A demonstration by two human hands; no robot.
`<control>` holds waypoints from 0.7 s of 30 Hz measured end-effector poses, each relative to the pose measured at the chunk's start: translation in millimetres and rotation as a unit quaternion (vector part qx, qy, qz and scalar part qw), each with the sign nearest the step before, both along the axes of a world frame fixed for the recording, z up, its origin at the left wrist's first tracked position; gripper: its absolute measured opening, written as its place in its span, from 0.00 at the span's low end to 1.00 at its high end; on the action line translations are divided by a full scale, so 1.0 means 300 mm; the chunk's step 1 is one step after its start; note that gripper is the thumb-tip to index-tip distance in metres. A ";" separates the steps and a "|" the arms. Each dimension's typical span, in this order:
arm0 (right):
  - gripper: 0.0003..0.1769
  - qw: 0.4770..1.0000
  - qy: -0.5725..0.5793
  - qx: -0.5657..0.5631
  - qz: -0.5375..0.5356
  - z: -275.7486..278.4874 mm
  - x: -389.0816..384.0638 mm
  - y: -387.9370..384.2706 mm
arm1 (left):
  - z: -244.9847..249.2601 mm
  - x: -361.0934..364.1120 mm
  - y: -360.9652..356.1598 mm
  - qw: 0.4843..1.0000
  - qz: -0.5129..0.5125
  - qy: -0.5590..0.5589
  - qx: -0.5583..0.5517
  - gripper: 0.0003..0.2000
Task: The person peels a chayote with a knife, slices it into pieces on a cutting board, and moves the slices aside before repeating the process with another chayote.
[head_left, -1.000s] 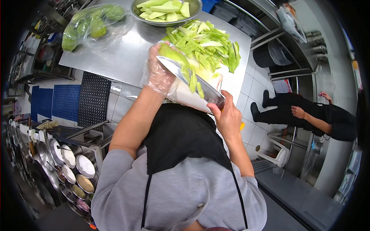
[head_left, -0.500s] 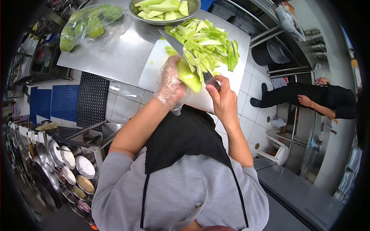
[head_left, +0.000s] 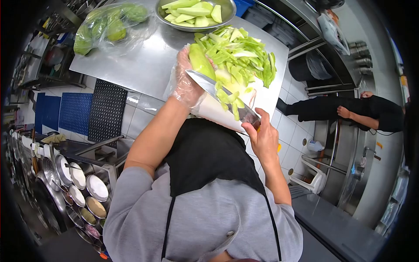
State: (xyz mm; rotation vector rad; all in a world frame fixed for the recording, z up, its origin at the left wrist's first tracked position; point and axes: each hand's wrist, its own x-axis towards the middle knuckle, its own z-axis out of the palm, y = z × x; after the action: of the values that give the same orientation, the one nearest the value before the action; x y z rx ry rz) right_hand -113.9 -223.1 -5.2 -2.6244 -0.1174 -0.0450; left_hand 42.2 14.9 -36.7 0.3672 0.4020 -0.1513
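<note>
My left hand (head_left: 184, 81), in a clear plastic glove, is wrapped round a peeled pale green gourd (head_left: 200, 62), raised over the white cutting board (head_left: 214, 111). In my bare right hand (head_left: 264, 142) is the handle of a large kitchen knife (head_left: 201, 81). Its blade slants up to the left, the tip end crossing just below the gourd. Several strips of peel cling to the blade. Beyond it, a heap of green peelings (head_left: 244, 50) covers the far right of the board.
A metal bowl (head_left: 195, 29) of cut pale green wedges stands at the back of the steel table (head_left: 139, 59). Left of it lies a clear plastic bag (head_left: 111, 28) of whole green gourds. On the right, a person in black (head_left: 340, 109) stands by steel shelving.
The gourd has been raised and turned upright in my left hand. My right hand and the knife have shifted down, the blade now below the gourd with peel strips on it.
</note>
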 end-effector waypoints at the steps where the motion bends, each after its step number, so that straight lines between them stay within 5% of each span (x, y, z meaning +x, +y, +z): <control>1: 0.40 1.000 -0.004 -0.003 0.002 0.001 0.001 0.002 | -0.002 0.005 -0.001 1.000 -0.002 0.006 0.000 0.24; 21: 0.37 1.000 0.031 0.007 0.002 -0.020 0.031 0.020 | 0.060 -0.043 -0.021 1.000 0.017 0.011 -0.019 0.18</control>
State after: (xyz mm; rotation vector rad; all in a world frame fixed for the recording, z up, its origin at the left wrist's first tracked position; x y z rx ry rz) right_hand -104.7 -217.3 -11.1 -2.6087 -0.1002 0.0360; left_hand 29.2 8.5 -18.7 0.3209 0.4257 -0.1297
